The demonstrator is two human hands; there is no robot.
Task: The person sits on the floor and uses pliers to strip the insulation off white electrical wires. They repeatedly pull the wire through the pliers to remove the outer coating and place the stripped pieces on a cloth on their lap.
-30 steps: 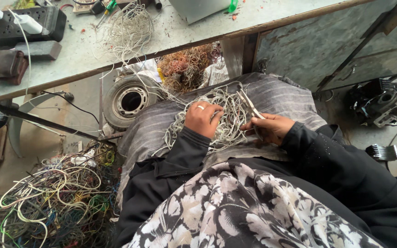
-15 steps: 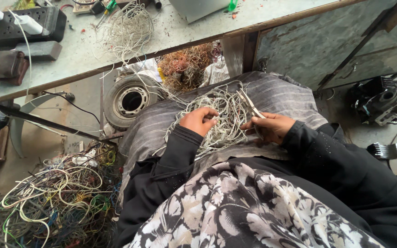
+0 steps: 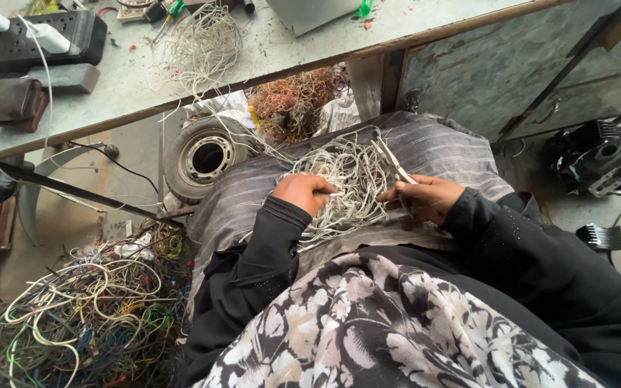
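On my lap, over grey striped cloth (image 3: 440, 147), lies a tangle of thin white wires (image 3: 350, 179). My left hand (image 3: 302, 192) pinches one white wire out of that tangle, fingers closed on it. My right hand (image 3: 425, 197) grips a pair of metal scissors or cutters (image 3: 391, 162), blades pointing up and away over the wires. The two hands are about a hand's width apart, with the tangle between them.
A workbench (image 3: 131, 86) runs across the top, with another white wire bundle (image 3: 203, 43), a black power strip (image 3: 37, 36) and small tools. Below it sit a heap of copper wire (image 3: 292, 104), a round metal motor part (image 3: 206, 154) and a pile of coloured cables (image 3: 88, 316). Engine part (image 3: 598, 158) at right.
My left hand has slid slightly left and down, drawing a wire out of the tangle. My right hand with the cutters stays nearly where it was.
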